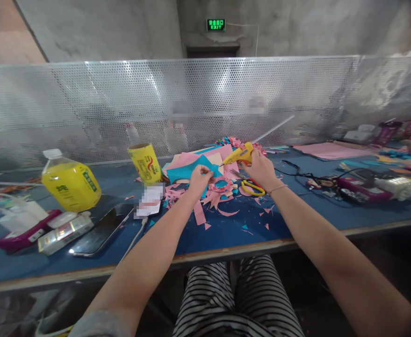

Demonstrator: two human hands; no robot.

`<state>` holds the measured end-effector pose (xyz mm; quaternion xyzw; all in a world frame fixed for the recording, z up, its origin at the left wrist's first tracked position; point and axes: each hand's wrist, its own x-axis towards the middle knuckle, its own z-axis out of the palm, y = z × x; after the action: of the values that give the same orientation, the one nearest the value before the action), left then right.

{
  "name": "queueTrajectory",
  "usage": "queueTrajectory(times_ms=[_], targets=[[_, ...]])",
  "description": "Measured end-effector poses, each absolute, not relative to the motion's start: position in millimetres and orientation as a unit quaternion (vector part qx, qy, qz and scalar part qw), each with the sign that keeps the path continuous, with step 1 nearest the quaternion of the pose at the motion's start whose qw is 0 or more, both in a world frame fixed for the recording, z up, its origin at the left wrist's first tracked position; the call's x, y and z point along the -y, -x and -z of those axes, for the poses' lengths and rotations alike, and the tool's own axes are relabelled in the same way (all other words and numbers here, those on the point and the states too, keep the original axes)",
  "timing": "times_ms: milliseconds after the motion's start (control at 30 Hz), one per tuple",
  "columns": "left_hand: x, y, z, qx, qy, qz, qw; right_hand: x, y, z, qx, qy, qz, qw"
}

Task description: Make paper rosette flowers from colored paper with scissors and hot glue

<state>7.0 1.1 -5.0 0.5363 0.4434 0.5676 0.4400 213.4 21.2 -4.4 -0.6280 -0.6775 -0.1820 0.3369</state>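
Note:
My right hand [261,167] is wrapped round a yellow hot glue gun [239,153], with a long clear glue stick [274,128] sticking out of its back. The gun's nozzle points left, close to my left hand [202,178]. Between the fingertips of that left hand I pinch a piece of blue paper [215,170]; its exact shape is partly hidden by the fingers. Larger blue and pink sheets [182,168] lie behind. Below my hands sits a pink paper flower ring [222,186] among cut strips, beside yellow-handled scissors [252,188].
To the left stand a yellow bottle [71,182], a yellow can [145,164], a dark phone [102,231] and a white-screened phone [149,200]. Pink sheets [324,152] and a purple packet [364,189] lie right. A perforated metal screen [205,93] runs along the table's back.

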Motion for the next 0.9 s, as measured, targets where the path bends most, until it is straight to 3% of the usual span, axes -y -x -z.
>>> queueTrajectory(times_ms=[900], targets=[[-0.9, -8.7, 6.6, -0.451, -0.571, -0.547, 0.415, -21.9, -211.3, 3.7, 0.696, 0.619, 0.171, 0.322]])
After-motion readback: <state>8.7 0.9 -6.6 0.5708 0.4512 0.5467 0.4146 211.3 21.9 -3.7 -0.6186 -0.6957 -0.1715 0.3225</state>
